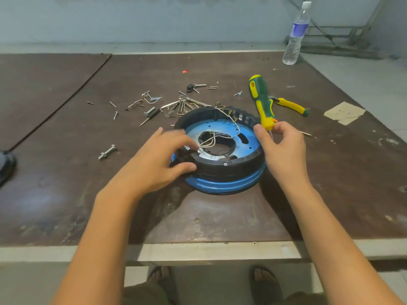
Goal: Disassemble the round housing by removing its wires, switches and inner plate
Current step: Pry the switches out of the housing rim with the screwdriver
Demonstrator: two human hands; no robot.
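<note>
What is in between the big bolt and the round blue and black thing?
The person's left hand, seen in the head view. It lies between the bolt and the round housing, gripping the housing's left rim. Beside the hand there is only bare table.

Workshop / repair bench.
Landmark: round housing [222,172], opened, on worn dark-brown board worktable [220,216].
Behind housing: loose screws [115,115], hex keys [182,106].
Left of housing: bolt with nut [107,152].
Right of housing: green-yellow screwdriver [262,102], yellow-handled pliers [290,106].
Far behind housing, to right: water bottle [294,36], metal frame [352,34] by bare pale wall [154,18].
</note>
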